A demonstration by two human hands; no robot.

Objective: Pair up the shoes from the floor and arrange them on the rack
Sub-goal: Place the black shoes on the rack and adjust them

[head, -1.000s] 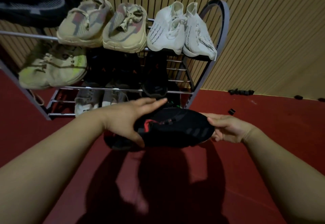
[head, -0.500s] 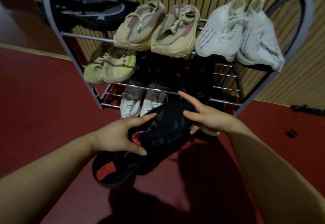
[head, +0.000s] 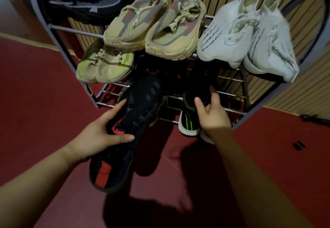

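- While pairs are already racked above the hands, black/red shoes, unshelved, are gripped by the left hand.
- Green-striped shoe, just rt of them, is apparently grasped by the right hand.

The metal shoe rack stands on the red floor; its top shelf carries tan sneakers beside white sneakers.

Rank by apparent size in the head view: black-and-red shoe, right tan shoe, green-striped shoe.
1. black-and-red shoe (nearest camera, so size unsure)
2. right tan shoe
3. green-striped shoe, partly hidden by the right hand
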